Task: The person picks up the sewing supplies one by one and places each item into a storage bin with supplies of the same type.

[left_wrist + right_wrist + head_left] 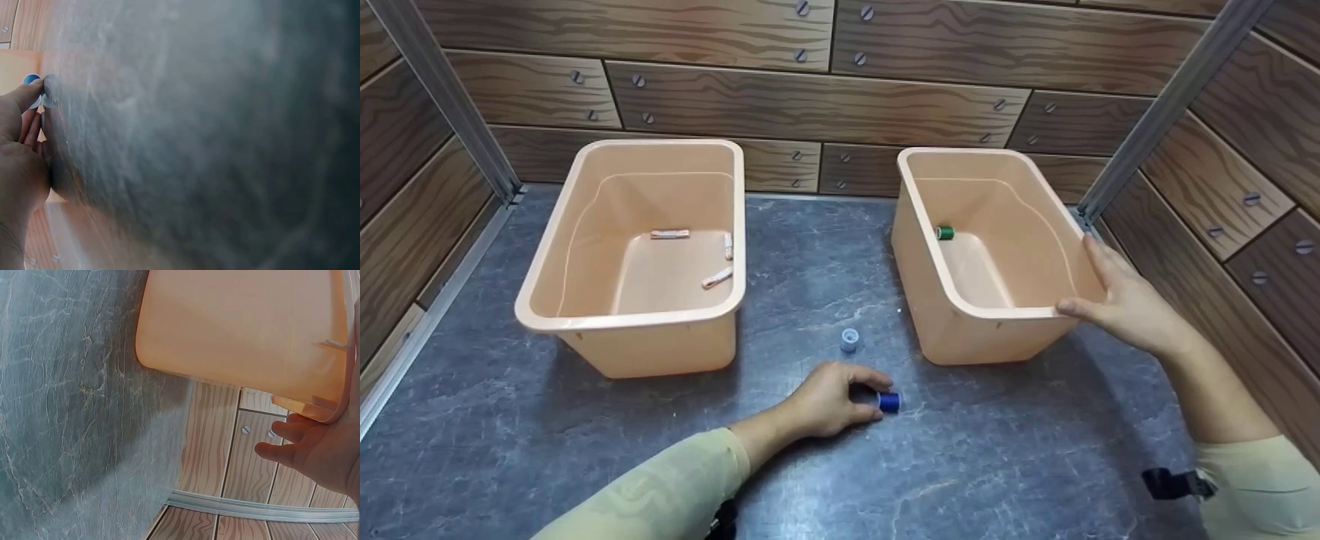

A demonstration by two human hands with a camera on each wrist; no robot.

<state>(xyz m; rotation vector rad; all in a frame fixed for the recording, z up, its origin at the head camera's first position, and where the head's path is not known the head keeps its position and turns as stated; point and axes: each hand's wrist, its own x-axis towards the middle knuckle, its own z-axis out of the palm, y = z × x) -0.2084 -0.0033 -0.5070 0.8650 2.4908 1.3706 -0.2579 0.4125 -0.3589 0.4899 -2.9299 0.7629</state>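
My left hand pinches a spool of dark blue thread between thumb and fingers, low over the tabletop. In the left wrist view the thumb lies against the spool, which is partly hidden. A pale blue thread spool stands on end just beyond this hand. My right hand holds the near right corner of the right peach bin by its rim, with other fingers loosely extended outside the wall. Inside that bin, a green thread spool lies by the left wall.
Another peach bin stands at the left, with several small pale bundles with white bands inside. Both bins rest on a dark grey marbled tabletop. Wood-patterned walls with metal corner posts enclose the back and sides.
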